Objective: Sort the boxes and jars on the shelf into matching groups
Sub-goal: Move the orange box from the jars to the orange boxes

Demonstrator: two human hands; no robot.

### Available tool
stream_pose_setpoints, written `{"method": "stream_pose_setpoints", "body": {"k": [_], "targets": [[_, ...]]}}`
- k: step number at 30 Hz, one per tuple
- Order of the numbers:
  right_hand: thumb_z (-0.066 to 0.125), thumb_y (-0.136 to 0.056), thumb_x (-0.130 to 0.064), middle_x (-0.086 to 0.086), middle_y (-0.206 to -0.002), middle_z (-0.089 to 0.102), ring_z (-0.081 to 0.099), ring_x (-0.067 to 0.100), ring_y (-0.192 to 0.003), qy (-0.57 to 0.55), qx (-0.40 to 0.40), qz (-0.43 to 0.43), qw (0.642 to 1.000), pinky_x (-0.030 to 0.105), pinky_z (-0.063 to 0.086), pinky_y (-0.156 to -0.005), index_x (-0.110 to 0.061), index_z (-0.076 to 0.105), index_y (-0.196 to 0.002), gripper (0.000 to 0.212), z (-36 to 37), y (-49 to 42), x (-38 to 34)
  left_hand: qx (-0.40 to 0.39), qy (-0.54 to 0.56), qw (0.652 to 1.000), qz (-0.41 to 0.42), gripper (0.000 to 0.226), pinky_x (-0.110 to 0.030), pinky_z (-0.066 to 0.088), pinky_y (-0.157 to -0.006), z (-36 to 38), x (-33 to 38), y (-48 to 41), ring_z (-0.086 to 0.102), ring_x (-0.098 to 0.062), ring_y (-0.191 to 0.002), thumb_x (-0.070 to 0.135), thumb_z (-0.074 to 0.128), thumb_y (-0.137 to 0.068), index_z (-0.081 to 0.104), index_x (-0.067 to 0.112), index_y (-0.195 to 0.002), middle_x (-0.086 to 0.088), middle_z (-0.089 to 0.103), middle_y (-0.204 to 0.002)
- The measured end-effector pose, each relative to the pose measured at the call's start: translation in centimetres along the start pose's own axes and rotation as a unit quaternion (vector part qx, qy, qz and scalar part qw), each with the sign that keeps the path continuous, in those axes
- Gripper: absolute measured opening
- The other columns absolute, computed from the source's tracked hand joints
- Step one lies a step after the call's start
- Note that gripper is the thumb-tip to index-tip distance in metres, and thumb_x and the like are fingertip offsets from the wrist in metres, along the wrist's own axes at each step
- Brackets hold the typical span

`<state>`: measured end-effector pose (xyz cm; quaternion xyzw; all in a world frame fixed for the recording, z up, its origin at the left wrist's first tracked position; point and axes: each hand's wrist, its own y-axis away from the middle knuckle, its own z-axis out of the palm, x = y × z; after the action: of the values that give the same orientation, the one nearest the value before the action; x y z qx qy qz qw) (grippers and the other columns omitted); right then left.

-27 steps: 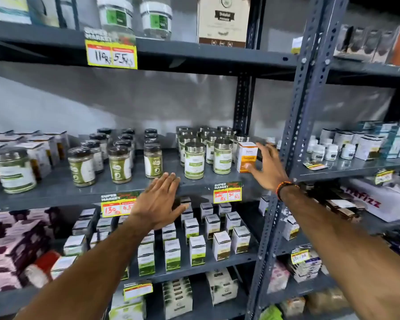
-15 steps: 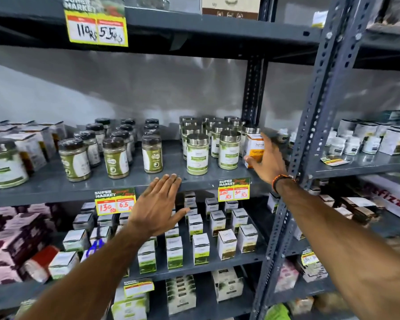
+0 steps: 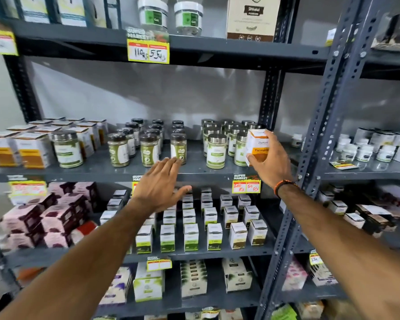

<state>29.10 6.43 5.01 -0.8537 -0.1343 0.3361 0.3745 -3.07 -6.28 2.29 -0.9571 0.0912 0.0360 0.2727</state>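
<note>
At the shelf point(image 3: 194, 172), right hand point(image 3: 269, 161) grips the turmeric box point(image 3: 256, 145); left hand point(image 3: 159, 185) hovers open.

"Turmeric" box point(image 3: 258, 146); "110 Rs" tag point(image 3: 148, 51).

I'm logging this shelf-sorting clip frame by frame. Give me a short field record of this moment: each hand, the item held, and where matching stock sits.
right hand: gripping the orange-and-white box, lifted in front of the silver-lidded jars
left hand: open, fingers spread, empty, at the front edge of the middle shelf
box label: partly readable, begins "Turm"
matching stock: similar orange-and-white boxes at the shelf's far left
</note>
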Motion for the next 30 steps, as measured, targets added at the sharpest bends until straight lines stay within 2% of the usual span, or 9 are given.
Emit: {"method": "stream_pose_setpoints", "body": {"k": [4,6,9,13,16,17,21,25,30], "targets": [[0.078,-0.079,-0.048,0.0,-0.138,0.061,0.062,0.02,-0.112,-0.034,-0.015,-0.064,0.997,0.035,0.054,-0.093,-0.033,0.036,-0.152,0.086,1.4,2.4,-6.9,0.028,-0.009,0.999,-0.029,0.088,-0.049,0.034,-0.121,-2.8,-4.5,4.4,0.041,-0.034,-0.144,0.073,0.035,-0.096,0.035,0.007,-0.153,-0.017,0.047,-0.155],[0.077,-0.077,-0.051,-0.001,-0.132,0.064,0.063,0.017,-0.104,-0.051,-0.021,-0.088,0.995,0.032,0.055,-0.086,-0.035,0.037,-0.151,0.085,3.3,3.5,-10.8,0.032,-0.015,0.998,-0.051,0.087,-0.049,0.035,-0.119,-3.9,-8.1,7.1,0.043,-0.034,-0.142,0.073,0.037,-0.095,0.037,0.007,-0.152,-0.017,0.049,-0.153],[0.075,-0.076,-0.058,-0.005,-0.121,0.067,0.061,0.011,-0.091,-0.086,-0.035,-0.12,0.988,0.027,0.055,-0.075,-0.042,0.036,-0.148,0.083,7.0,5.6,-16.8,0.032,-0.022,0.996,-0.085,0.092,-0.051,0.041,-0.115,-4.9,-14.7,11.1,0.045,-0.034,-0.141,0.08,0.031,-0.093,0.037,0.01,-0.152,-0.015,0.049,-0.153],[0.075,-0.074,-0.063,-0.007,-0.116,0.067,0.059,0.007,-0.09,-0.109,-0.076,-0.151,0.98,0.021,0.05,-0.074,-0.044,0.037,-0.146,0.084,13.2,8.2,-24.5,0.008,-0.03,0.99,-0.135,0.092,-0.055,0.045,-0.11,-6.0,-25.5,17.0,0.044,-0.037,-0.14,0.079,0.035,-0.091,0.036,0.011,-0.152,-0.016,0.048,-0.153],[0.079,-0.072,-0.058,-0.008,-0.116,0.067,0.054,-0.005,-0.091,-0.149,-0.064,-0.124,0.979,0.001,0.038,-0.079,-0.04,0.041,-0.147,0.085,17.6,9.8,-29.2,-0.009,-0.05,0.986,-0.159,0.09,-0.056,0.047,-0.106,-6.4,-33.3,20.5,0.051,-0.041,-0.133,0.072,0.045,-0.089,0.038,0.008,-0.151,-0.019,0.052,-0.148],[0.08,-0.072,-0.055,-0.008,-0.118,0.066,0.054,-0.005,-0.094,-0.162,-0.057,-0.109,0.979,-0.001,0.036,-0.08,-0.039,0.042,-0.148,0.086,19.0,10.2,-30.5,-0.012,-0.045,0.985,-0.166,0.089,-0.057,0.047,-0.104,-6.5,-35.6,21.3,0.052,-0.042,-0.131,0.071,0.046,-0.088,0.038,0.009,-0.151,-0.019,0.053,-0.147],[0.08,-0.075,-0.056,-0.003,-0.133,0.063,0.06,0.011,-0.108,-0.155,-0.057,-0.063,0.984,0.028,0.052,-0.09,-0.037,0.04,-0.15,0.087,22.7,11.2,-34.4,-0.03,-0.03,0.982,-0.186,0.09,-0.057,0.049,-0.103,-6.0,-42.5,23.0,0.053,-0.042,-0.13,0.076,0.042,-0.087,0.043,0.008,-0.146,-0.019,0.056,-0.143],[0.079,-0.08,-0.054,0.003,-0.138,0.06,0.056,0.012,-0.114,-0.116,-0.068,-0.067,0.989,0.034,0.051,-0.098,-0.038,0.032,-0.153,0.089,24.9,11.0,-37.4,-0.038,-0.009,0.98,-0.196,0.094,-0.059,0.049,-0.105,-4.7,-46.3,22.7,0.052,-0.044,-0.131,0.078,0.038,-0.085,0.045,0.004,-0.144,-0.023,0.055,-0.144],[0.08,-0.081,-0.05,0.004,-0.141,0.06,0.062,0.023,-0.115,-0.077,-0.071,-0.042,0.994,0.04,0.055,-0.093,-0.037,0.03,-0.153,0.089,28.0,9.7,-39.7,-0.047,-0.011,0.98,-0.191,0.098,-0.055,0.039,-0.115,-3.2,-48.2,21.6,0.036,-0.038,-0.149,0.079,0.034,-0.093,0.027,0.006,-0.157,-0.02,0.036,-0.163]]}}
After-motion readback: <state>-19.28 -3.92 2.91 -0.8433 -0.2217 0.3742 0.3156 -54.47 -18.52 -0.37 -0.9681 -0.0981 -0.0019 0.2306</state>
